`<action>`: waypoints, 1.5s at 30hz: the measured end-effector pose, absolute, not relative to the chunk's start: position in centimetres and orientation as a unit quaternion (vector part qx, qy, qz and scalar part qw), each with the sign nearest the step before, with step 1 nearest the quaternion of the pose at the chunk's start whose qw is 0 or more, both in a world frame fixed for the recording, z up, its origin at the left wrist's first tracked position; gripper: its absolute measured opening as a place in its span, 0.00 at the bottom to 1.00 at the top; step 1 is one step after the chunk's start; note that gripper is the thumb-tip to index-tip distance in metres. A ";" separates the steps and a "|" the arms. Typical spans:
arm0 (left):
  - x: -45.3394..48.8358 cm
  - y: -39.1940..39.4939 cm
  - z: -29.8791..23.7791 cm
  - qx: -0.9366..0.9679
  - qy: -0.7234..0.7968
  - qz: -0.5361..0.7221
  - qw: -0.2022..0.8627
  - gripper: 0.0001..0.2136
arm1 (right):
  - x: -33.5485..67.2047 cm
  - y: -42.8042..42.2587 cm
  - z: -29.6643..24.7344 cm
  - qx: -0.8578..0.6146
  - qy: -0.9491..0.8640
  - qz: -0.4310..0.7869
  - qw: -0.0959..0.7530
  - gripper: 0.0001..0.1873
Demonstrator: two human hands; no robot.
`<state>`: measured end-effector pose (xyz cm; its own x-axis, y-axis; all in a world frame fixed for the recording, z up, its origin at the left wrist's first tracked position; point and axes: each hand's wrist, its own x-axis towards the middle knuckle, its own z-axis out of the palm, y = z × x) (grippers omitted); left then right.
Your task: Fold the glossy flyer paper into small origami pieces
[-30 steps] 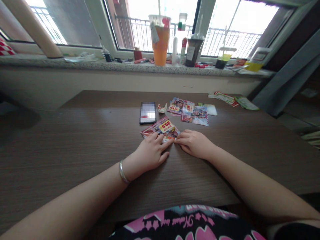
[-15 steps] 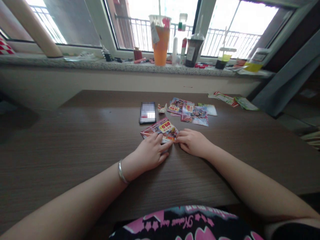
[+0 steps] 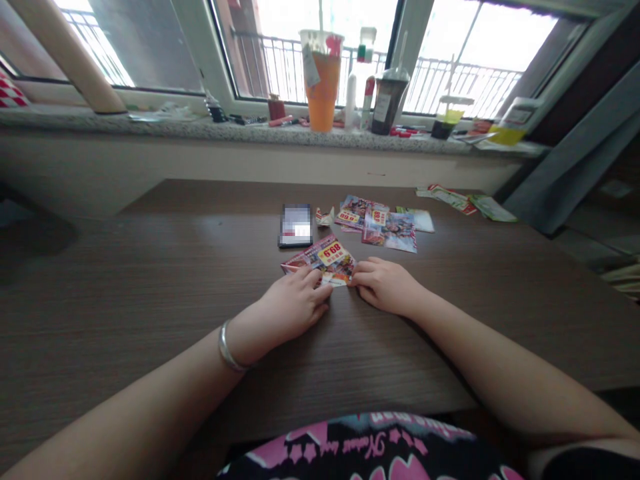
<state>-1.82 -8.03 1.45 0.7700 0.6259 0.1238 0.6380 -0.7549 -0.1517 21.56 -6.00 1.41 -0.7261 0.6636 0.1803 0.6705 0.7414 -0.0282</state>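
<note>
A folded paper flyer (image 3: 334,252) with "89.9" printed on a yellow patch lies on the brown table in front of me. My left hand (image 3: 293,301), with a silver bangle at the wrist, rests its fingers on the flyer's near left edge; they are fairly straight and a little apart. At the flyer's right corner my right hand (image 3: 386,283) has its fingers bent and pressed together on the paper. Both palms hide part of what lies beneath them. Just beyond the flyer are a phone (image 3: 295,225) and a small crumpled paper piece (image 3: 325,217).
Several similar flyers (image 3: 390,230) overlap behind my right hand. Green-and-red packets (image 3: 493,207) lie at the table's far right. On the granite sill (image 3: 250,131) stand an orange drink cup (image 3: 321,87), a dark drink cup (image 3: 387,100), pens and small bottles.
My left hand has slid left along the flyer's near edge, away from my right hand, uncovering more of the paper. My right hand and the flyer have stayed in place.
</note>
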 end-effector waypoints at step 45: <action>-4.2 -6.3 2.0 -0.953 -0.295 -0.057 0.034 0.14 | 22.3 -5.9 -0.1 -0.333 -0.936 -0.046 0.106 0.13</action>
